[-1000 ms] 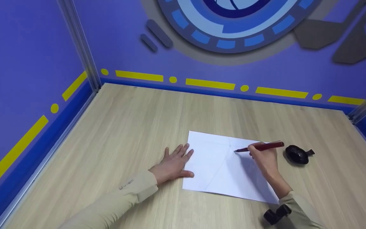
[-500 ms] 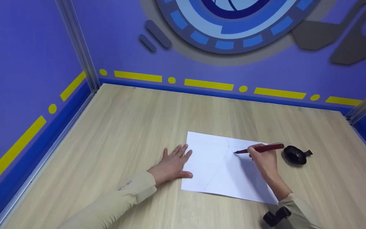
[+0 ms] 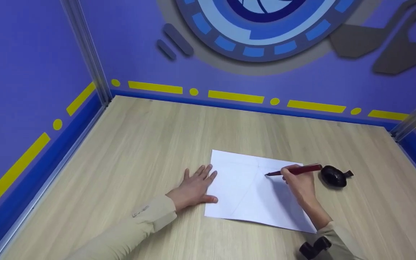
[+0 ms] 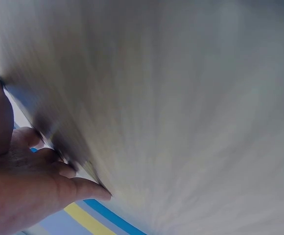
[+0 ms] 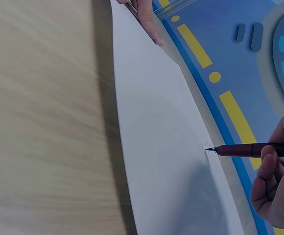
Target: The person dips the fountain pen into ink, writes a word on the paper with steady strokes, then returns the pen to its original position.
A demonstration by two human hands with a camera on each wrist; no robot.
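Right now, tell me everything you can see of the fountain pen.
The fountain pen is slim and dark red, apparently plastic, with a darker ring round it and a bare, metallic-looking nib. The right hand pinches it. In the head view it slants, nib end leftward and lower, over the white paper; the nib appears to touch it. The rear end sticks out past the hand.

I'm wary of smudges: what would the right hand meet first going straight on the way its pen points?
The white paper, probably: the maroon pen in the right hand slants down, its nib at or just above the paper.
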